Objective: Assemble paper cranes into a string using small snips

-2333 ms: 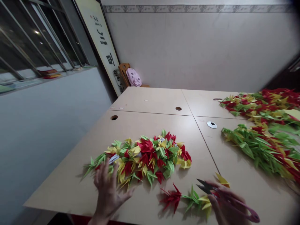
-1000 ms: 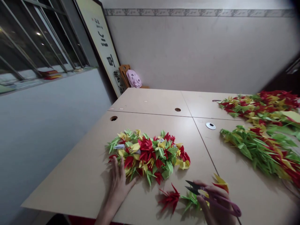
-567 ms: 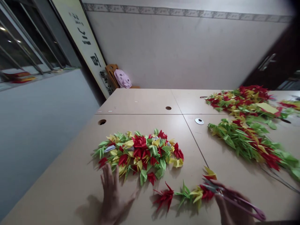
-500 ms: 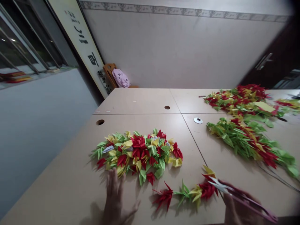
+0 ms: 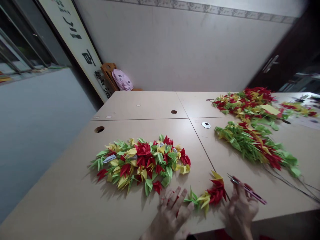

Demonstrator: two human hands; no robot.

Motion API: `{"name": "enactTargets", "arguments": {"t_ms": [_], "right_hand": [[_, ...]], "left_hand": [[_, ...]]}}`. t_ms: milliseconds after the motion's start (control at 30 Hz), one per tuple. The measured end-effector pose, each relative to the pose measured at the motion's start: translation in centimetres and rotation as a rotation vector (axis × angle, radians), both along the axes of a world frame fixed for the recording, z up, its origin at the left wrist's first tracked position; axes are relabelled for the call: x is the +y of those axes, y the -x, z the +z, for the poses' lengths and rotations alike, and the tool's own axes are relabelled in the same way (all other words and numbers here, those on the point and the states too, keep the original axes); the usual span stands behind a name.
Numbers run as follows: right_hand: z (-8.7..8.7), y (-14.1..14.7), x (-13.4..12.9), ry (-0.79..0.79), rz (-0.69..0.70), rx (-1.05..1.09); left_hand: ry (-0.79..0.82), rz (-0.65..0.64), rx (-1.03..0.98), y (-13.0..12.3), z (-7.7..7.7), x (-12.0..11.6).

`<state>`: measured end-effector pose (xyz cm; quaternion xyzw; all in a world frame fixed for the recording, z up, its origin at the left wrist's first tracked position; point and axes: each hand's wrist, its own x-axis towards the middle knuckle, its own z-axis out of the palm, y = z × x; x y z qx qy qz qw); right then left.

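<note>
A plaster wall [image 5: 175, 43] with a patterned border rises behind a large desk [image 5: 140, 103] of joined beige panels, and a tall calligraphy panel [image 5: 75, 43] is leaned beside a barred window [image 5: 20, 33] on the left. At the far corner, a pink bag [image 5: 122, 80] is propped against a wooden chair [image 5: 107, 75]; its contents cannot be seen, and no other container is shown. On the desk, a broad heap of paper cranes [image 5: 140, 165] in red, yellow and green is spread left of centre, while two long garlands of paper cranes [image 5: 250, 143] are laid out towards the right, with dark cords [image 5: 285, 181] trailing from the nearer one. Near the front edge, a short strand of paper cranes [image 5: 207, 196] is laid just below and to the right of the heap. The left hand [image 5: 172, 213] is held palm down at the strand's left end, with its fingers spread and the grip apart. The right hand [image 5: 240, 213] is raised just right of the strand, and pink-handled scissors [image 5: 246, 186] are pinched in its grip, their blades apparently closed and pointed up and to the left, clear of the paper.
</note>
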<state>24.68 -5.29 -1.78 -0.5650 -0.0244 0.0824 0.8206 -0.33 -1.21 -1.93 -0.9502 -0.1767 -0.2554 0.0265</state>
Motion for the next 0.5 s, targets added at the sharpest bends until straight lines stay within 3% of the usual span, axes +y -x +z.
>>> {"name": "enactTargets", "arguments": {"t_ms": [167, 333, 500], "right_hand": [[-0.4, 2.3, 1.6, -0.029, 0.095, 0.080], [-0.4, 5.3, 4.3, -0.035, 0.212, 0.124], [-1.3, 6.6, 6.7, -0.011, 0.272, 0.105]], "left_hand": [[0.033, 0.093, 0.102, -2.1, -0.1, -0.2], [0.023, 0.170, 0.070, -3.2, -0.8, 0.7], [0.071, 0.330, 0.091, -3.7, -0.5, 1.7]]}}
